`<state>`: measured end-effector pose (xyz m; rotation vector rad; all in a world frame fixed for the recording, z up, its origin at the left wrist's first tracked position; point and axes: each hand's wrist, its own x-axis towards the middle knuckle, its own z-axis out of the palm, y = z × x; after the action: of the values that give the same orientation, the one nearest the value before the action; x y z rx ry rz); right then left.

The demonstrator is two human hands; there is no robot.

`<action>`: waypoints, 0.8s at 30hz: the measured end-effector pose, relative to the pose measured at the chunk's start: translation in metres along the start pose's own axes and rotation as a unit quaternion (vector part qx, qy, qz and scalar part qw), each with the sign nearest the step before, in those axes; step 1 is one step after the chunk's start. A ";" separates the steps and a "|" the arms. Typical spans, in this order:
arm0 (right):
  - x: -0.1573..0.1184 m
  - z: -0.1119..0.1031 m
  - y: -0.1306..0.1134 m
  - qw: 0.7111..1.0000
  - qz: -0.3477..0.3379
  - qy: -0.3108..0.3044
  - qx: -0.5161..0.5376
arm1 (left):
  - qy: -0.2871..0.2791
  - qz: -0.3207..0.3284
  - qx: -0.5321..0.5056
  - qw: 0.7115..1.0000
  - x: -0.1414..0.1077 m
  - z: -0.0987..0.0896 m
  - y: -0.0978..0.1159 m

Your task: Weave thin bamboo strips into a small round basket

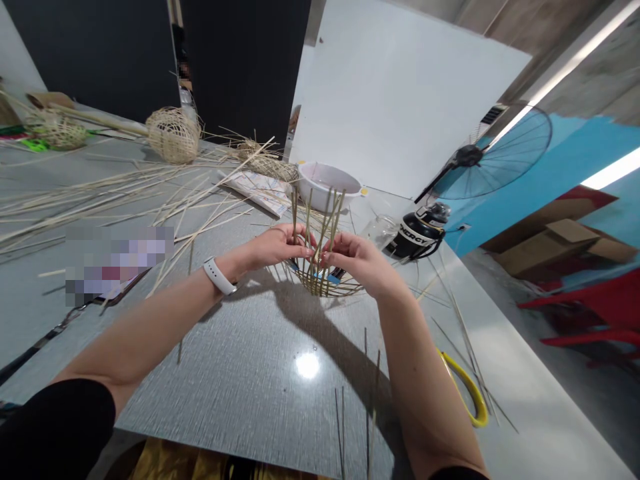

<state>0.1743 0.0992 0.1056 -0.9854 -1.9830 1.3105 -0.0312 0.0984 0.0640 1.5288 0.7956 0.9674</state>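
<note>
Left hand (277, 245) and right hand (356, 261) close together, pinching upright bamboo stakes (316, 227) of an open-weave basket (325, 287) — light, springy, best held low.

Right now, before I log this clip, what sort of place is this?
Likely a basket-weaving workshop: loose weaving strips spread across a long table, a woven basket sits on it, and a half-woven basket is in hand.

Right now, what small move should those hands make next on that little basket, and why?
Probably I'd have the right hand ease the leaning stakes straighter while the left hand steadies them, because the bare stakes above the woven base splay unevenly and both hands already sit among them.
</note>
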 end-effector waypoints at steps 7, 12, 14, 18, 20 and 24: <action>-0.002 0.001 -0.004 1.000 -0.003 -0.009 -0.019 | 0.011 -0.017 -0.050 0.999 0.000 0.000 -0.002; -0.003 0.001 -0.005 0.999 -0.006 -0.017 -0.050 | 0.020 -0.026 -0.064 0.997 0.000 -0.001 -0.001; -0.003 0.001 -0.003 0.997 -0.008 0.000 -0.079 | 0.024 -0.033 -0.053 0.998 0.000 -0.001 0.000; -0.002 0.003 0.000 0.990 -0.015 0.037 -0.134 | 0.023 -0.038 -0.029 0.999 0.000 -0.002 0.001; -0.001 0.003 0.001 0.988 -0.017 0.041 -0.147 | 0.017 -0.030 -0.019 0.999 0.000 -0.003 0.002; -0.001 0.003 0.003 0.987 -0.015 0.048 -0.152 | 0.016 -0.011 -0.027 0.999 -0.001 -0.003 0.002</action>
<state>0.1733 0.0981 0.1021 -1.1282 -2.1531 0.9420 -0.0340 0.0983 0.0660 1.4594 0.8000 0.9917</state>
